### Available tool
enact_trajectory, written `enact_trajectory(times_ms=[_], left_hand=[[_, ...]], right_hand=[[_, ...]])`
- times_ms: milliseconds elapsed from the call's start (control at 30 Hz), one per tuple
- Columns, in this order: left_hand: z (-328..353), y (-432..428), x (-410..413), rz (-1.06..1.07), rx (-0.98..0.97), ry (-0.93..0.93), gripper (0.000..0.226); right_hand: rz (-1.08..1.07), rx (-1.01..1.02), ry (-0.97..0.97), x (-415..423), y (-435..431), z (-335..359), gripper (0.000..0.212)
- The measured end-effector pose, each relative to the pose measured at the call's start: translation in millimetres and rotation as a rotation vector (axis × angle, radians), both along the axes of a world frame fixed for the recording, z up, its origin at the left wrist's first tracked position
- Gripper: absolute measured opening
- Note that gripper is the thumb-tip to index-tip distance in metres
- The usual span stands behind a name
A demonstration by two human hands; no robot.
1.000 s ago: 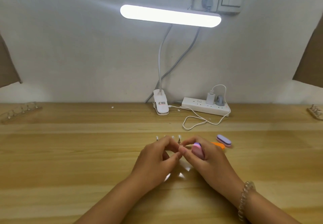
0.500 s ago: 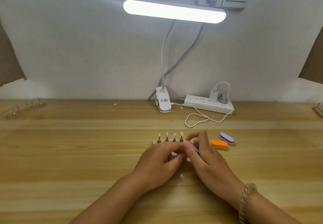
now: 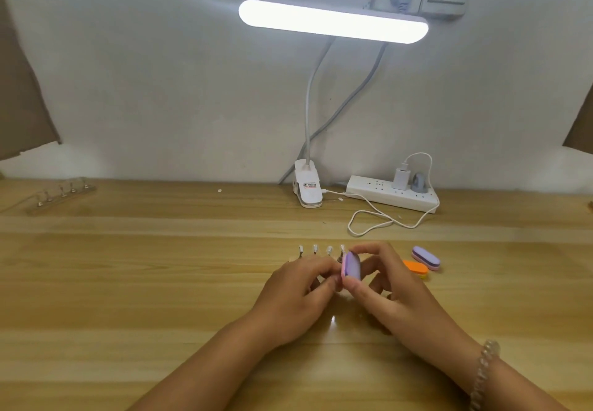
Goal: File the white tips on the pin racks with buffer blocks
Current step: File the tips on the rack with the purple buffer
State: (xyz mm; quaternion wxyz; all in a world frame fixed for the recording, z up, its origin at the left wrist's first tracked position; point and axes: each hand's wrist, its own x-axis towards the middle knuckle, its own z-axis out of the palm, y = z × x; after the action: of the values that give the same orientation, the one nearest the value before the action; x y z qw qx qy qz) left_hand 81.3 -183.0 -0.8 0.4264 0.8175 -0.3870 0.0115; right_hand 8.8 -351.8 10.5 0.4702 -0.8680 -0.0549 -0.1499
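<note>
A clear pin rack with several white tips (image 3: 322, 250) stands on the wooden table just beyond my hands. My right hand (image 3: 394, 285) pinches a purple and pink buffer block (image 3: 352, 266) between thumb and fingers, its flat face turned toward me, close to the rightmost tip. My left hand (image 3: 298, 292) has its fingers curled at the rack's right end, beside the block; what its fingertips hold is hidden. An orange buffer block (image 3: 416, 268) and a purple one (image 3: 426, 258) lie to the right of my right hand.
Another clear pin rack (image 3: 61, 195) sits at the far left by the wall. A clip lamp base (image 3: 307, 188), a white power strip (image 3: 393, 197) and a looped white cable (image 3: 378, 219) lie at the back. A further rack's edge shows at the far right.
My right hand has turned the purple block so its broad face now shows toward me, raised beside the rightmost tip. The view has shifted a little; my left hand stays at the rack.
</note>
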Motion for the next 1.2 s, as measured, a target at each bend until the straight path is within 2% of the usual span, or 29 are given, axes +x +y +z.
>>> enact_trajectory(times_ms=[67, 133, 267, 400, 467, 567, 667, 767, 867, 933, 1000, 1067, 1133, 1200], left_hand=[[-1.3, -0.8, -3.9, -0.05, 0.063, -0.043, 0.013], [-1.1, -1.0, -4.7, -0.062, 0.045, -0.009, 0.014], [2.3, -0.1, -0.4, -0.031, -0.065, 0.108, 0.025], [3.6, -0.4, -1.7, -0.047, 0.001, 0.101, 0.018], [3.5, 0.2, -1.4, -0.043, 0.018, 0.109, 0.019], [6.0, 0.5, -0.6, -0.028, 0.004, 0.128, 0.028], [7.6, -0.3, -2.4, -0.046, 0.028, 0.111, 0.035], [7.6, 0.9, -3.6, -0.041, 0.039, 0.103, 0.042], [7.4, -0.2, -3.6, -0.027, 0.059, 0.08, 0.039], [7.7, -1.6, -3.5, -0.035, 0.068, 0.075, 0.037], [7.1, -1.4, -2.5, -0.032, 0.062, 0.089, 0.039], [5.7, -0.9, -1.5, -0.021, 0.049, 0.103, 0.038], [5.5, -1.8, -0.4, -0.01, 0.043, 0.111, 0.03], [5.1, -3.6, 0.4, -0.008, 0.038, 0.11, 0.029]], right_hand=[[-0.034, 0.123, 0.038, 2.3, -2.5, 1.6, 0.027], [-0.047, 0.166, 0.036, 3.3, -4.3, 1.0, 0.036], [-0.013, 0.119, 0.016, 0.3, -2.3, -3.1, 0.039], [-0.062, 0.206, 0.032, 3.7, -2.4, 0.6, 0.031], [-0.062, 0.173, 0.027, 2.1, -1.1, -0.4, 0.032], [-0.037, 0.09, 0.018, -1.3, -0.2, -1.3, 0.031], [-0.081, 0.202, 0.062, 3.8, 0.5, 1.7, 0.029], [-0.082, 0.172, 0.049, 3.8, 0.7, 2.1, 0.029], [-0.036, 0.186, 0.099, 0.8, -0.3, 2.0, 0.035], [-0.089, 0.215, 0.093, 4.0, -0.3, 3.3, 0.042], [-0.116, 0.192, 0.062, 6.8, -0.7, 2.4, 0.037], [-0.05, 0.188, 0.106, 3.9, -1.0, 1.1, 0.032], [-0.009, 0.224, 0.147, 0.3, -1.5, 1.7, 0.035], [-0.071, 0.242, 0.124, 3.7, -0.8, 3.7, 0.042]])
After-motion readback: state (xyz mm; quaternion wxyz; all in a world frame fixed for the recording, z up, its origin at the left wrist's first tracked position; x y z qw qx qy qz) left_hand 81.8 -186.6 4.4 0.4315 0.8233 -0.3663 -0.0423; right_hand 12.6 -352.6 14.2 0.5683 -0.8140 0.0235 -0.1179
